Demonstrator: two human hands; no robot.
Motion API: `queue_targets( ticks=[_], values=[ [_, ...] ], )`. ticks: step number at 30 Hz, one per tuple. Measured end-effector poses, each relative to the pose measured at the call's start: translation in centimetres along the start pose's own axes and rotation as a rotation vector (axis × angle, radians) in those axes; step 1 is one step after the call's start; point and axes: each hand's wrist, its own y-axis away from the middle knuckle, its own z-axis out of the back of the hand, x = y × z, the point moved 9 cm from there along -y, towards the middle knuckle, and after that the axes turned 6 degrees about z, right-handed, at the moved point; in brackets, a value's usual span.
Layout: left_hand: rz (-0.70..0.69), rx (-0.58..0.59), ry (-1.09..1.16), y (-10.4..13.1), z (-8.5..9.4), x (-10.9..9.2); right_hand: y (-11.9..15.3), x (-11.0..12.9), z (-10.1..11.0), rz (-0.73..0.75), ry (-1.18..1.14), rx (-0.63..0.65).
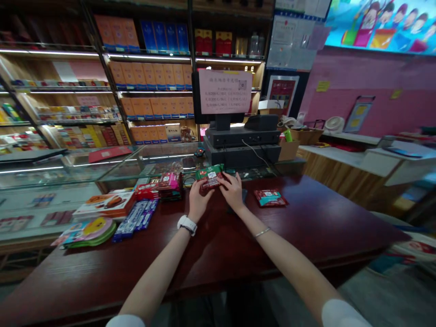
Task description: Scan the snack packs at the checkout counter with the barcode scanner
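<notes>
Head view: lit shelves [151, 75] of boxed goods fill the upper left and centre of the frame, and a polished dark red table [299, 236] spreads over the lower half. Between them a glass counter [112, 168] crosses the middle left, and above centre I see a dark till [228, 137] with a pink notice [225, 93] on its screen. Both forearms reach up from the bottom edge; the left hand [199, 198] and the right hand [232, 193] meet near the middle of the frame. At left of centre an orange-and-white box [107, 204] lies near some blue packs [136, 219], some flat rounded colourful things [95, 228] and a pile of red and pink packets [168, 184]. Alone, right of centre, lies a red packet with a blue label [270, 198]. Dead centre is the green and dark red packet [211, 176], raised between the hands: the right fingers pinch its right end, the left fingers grip its lower left, though I can't tell whether it is one packet or two
</notes>
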Motion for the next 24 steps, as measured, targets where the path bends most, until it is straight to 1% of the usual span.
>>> queue_targets(
  ticks=[3, 5, 7, 11, 14, 16, 20, 24],
  values=[
    [0.051, -0.053, 0.012, 0.1, 1.4, 1.6, 0.3, 1.4, -1.7, 0.019, -0.028, -0.027],
    [0.082, -0.065, 0.035, 0.1, 2.1, 2.4, 0.7, 2.0, -2.3, 0.023, -0.036, -0.045],
    [0.102, -0.073, 0.044, 0.1, 2.6, 2.9, 1.1, 2.2, -2.4, 0.019, -0.043, -0.051],
    [0.088, -0.11, 0.001, -0.1, 3.5, 2.4, 1.6, 2.2, -2.1, 0.002, -0.061, -0.04],
    [0.066, -0.112, -0.032, -0.2, 3.7, 2.0, 1.8, 2.0, -1.8, -0.015, -0.057, -0.039],
    [0.064, -0.108, -0.054, -0.3, 3.9, 2.1, 1.9, 2.0, -1.7, -0.017, -0.035, -0.034],
    [0.054, -0.075, -0.068, -0.6, 4.1, 2.5, 2.0, 1.7, -1.7, -0.026, 0.008, -0.024],
    [0.052, -0.016, 0.002, -0.8, 4.2, 2.4, 1.8, 1.4, -1.3, 0.004, 0.005, -0.016]
  ],
)
